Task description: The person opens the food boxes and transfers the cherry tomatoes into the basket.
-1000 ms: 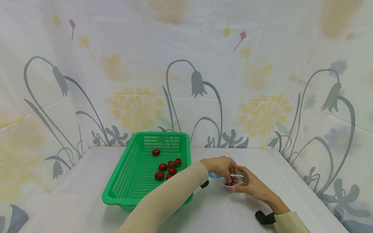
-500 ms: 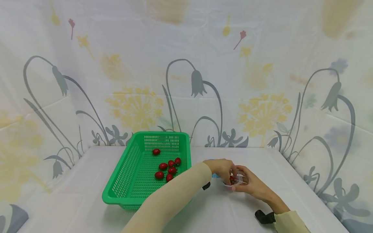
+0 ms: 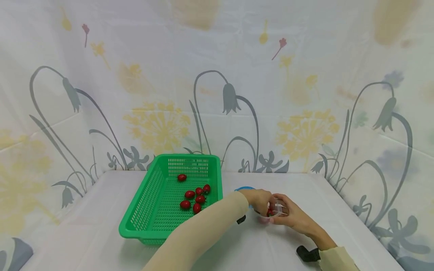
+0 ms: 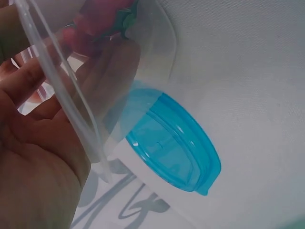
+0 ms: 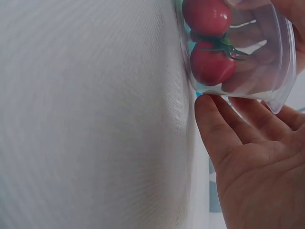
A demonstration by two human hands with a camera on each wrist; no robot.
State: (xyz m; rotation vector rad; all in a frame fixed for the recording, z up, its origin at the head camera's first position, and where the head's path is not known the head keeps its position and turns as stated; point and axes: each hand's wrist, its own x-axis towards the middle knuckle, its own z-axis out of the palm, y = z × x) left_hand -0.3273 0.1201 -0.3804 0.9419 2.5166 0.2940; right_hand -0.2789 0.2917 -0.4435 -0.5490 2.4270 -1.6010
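Observation:
My right hand (image 3: 294, 217) holds a small clear plastic container (image 5: 279, 88) from its right side, thumb near me and fingers round the far side. My left hand (image 3: 260, 200) reaches down into that container. Inside lie red cherry tomatoes (image 5: 213, 64) with green stalks. Through the clear wall, in the left wrist view, the left fingers (image 4: 114, 62) show close beside a tomato (image 4: 105, 16). I cannot tell whether they pinch it. Behind the left hand a blue lid (image 4: 167, 143) lies on the table, partly covered by that hand in the head view.
A green perforated basket (image 3: 127, 226) stands left of the container, with several cherry tomatoes (image 3: 185, 204) on its bottom. My left forearm (image 3: 200, 229) crosses its near right corner. A white cloth (image 3: 251, 248) covers the table, and a flower-printed curtain (image 3: 217, 128) hangs behind.
The left hand has dipped lower into the container and drawn slightly towards me, uncovering more of the blue lid. The right hand has stayed on the container.

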